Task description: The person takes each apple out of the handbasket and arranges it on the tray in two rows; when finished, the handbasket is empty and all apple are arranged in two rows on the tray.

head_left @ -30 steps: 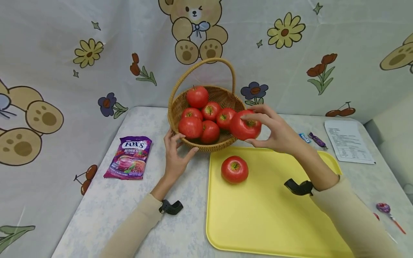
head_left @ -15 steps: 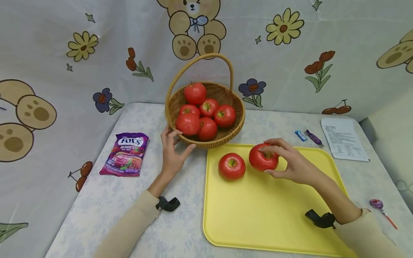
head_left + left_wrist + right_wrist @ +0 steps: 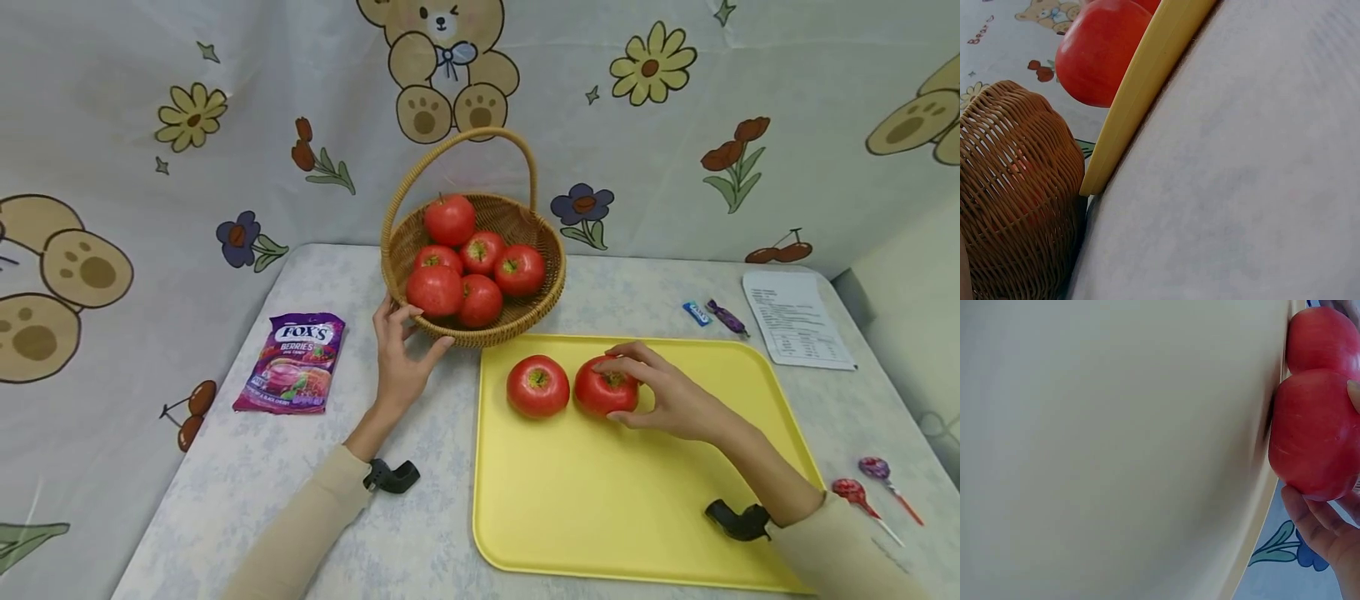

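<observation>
A wicker basket (image 3: pixel 540 310) with a tall arched handle stands at the back, several red apples (image 3: pixel 450 219) inside. My left hand (image 3: pixel 401 358) holds its front left side, index finger at the rim and thumb spread along the lower wall. In the left wrist view the basket's woven side (image 3: pixel 1022 187) shows, while the hand is mostly out of frame. On the yellow tray (image 3: pixel 600 508), my right hand (image 3: pixel 667 396) grips a red apple (image 3: pixel 600 390) between thumb and fingers. Another apple (image 3: pixel 537 387) sits just left of it, near the tray's back left corner.
A purple candy bag (image 3: pixel 292 364) lies on the left of the table. Two small wrapped candies (image 3: pixel 726 317) and a printed sheet (image 3: pixel 799 321) are at the back right. Two lollipops (image 3: pixel 855 493) lie beyond the tray's right edge. A patterned cloth (image 3: pixel 300 75) hangs behind.
My right hand has carried the apple from the basket's right rim down to the tray, beside the other apple. My left hand has stayed at the basket.
</observation>
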Motion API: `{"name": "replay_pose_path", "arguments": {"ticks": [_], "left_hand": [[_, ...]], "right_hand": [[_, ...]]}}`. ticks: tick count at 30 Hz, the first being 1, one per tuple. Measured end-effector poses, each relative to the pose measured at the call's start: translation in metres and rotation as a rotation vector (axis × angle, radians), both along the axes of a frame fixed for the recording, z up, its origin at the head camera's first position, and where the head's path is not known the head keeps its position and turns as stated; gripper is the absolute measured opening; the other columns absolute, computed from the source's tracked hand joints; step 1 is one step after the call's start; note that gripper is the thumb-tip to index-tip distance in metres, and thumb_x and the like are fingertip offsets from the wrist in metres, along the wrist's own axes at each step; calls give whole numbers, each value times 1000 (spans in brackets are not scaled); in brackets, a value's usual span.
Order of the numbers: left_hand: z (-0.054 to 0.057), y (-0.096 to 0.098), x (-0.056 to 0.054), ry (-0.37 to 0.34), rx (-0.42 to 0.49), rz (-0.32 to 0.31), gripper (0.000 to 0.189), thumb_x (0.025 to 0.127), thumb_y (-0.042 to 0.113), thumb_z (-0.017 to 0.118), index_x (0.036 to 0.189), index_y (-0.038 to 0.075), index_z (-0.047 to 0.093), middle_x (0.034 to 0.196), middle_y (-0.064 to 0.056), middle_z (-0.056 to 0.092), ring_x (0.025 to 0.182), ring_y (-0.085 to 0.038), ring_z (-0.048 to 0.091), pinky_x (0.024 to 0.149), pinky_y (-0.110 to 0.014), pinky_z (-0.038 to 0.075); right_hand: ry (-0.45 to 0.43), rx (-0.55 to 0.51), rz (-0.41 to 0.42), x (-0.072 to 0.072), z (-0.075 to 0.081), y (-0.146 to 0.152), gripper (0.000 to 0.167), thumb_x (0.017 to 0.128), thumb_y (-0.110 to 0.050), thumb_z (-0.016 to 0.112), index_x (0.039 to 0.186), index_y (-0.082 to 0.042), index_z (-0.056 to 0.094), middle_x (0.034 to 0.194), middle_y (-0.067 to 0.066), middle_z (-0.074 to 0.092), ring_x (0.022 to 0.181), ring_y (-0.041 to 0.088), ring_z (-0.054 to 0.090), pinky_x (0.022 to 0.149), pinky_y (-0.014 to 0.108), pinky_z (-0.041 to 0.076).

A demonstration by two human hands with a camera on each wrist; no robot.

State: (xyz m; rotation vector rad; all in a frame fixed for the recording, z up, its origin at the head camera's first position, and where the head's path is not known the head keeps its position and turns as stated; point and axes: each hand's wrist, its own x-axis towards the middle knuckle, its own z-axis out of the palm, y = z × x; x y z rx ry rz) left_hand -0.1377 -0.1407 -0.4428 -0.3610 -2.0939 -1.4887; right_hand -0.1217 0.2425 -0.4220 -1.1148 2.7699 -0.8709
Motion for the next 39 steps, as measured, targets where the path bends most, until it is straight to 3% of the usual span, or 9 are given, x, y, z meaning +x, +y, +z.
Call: {"name": "replay_pose_path", "arguments": {"ticks": [13, 16, 21, 24, 28, 34, 39], "left_hand": [[0, -1, 0, 8, -14, 6, 51, 78, -4, 79, 118, -5, 47, 153, -31, 17, 141, -41, 30, 91, -61, 48], [0, -1, -1, 14, -15, 12, 52, 77, -5, 79, 118, -5, 47, 153, -31, 17, 141, -41, 29, 91, -61, 48], [0, -1, -1, 10, -14, 9, 51, 78, -4, 79, 118, -5, 48, 153, -31, 17, 141, -40, 30, 92, -60, 48], [0, -1, -1, 13, -11, 5, 51, 77, -5, 79, 118, -5, 48, 153, -31, 17, 141, -40, 31, 92, -60, 48], [1, -1, -1, 21, -8, 7, 51, 76, -5, 80, 118, -5, 50, 152, -31, 19, 140, -40, 32, 91, -61, 49], [0, -2, 0, 22, 3, 7, 51, 75, -5, 81, 118, -5, 52, 151, -32, 21, 140, -43, 33, 90, -61, 49], [0, 0, -1, 44, 9, 6, 52, 73, -7, 81, 117, -5, 53, 148, -34, 23, 137, -46, 36, 87, -62, 49]], "right_hand": [[-74, -29, 2, 3, -3, -5, 65, 78, -19, 84, 134, -21, 53, 135, 2, 46, 122, 17, 47, 97, 18, 47], [-108, -17, -8, 4, -2, -6, 65, 79, -21, 84, 136, -22, 51, 137, 2, 44, 125, 19, 46, 98, 27, 50], [-127, 3, -15, 6, 7, -7, 68, 79, -23, 83, 138, -22, 49, 146, 13, 38, 132, 32, 42, 97, 52, 50], [-74, -8, -15, 2, 18, -8, 68, 80, -22, 83, 139, -21, 49, 149, 15, 37, 133, 36, 42, 96, 58, 48], [21, -40, 5, -11, 41, -15, 72, 80, -15, 82, 142, -17, 47, 149, 12, 38, 133, 33, 41, 95, 56, 49], [83, -67, 53, -34, 83, -42, 72, 80, -16, 82, 143, -14, 46, 153, 12, 32, 136, 32, 37, 95, 54, 50], [90, -75, 128, -56, 106, -71, 70, 83, -19, 80, 144, -16, 45, 154, 12, 31, 137, 31, 37, 95, 49, 50]]}}
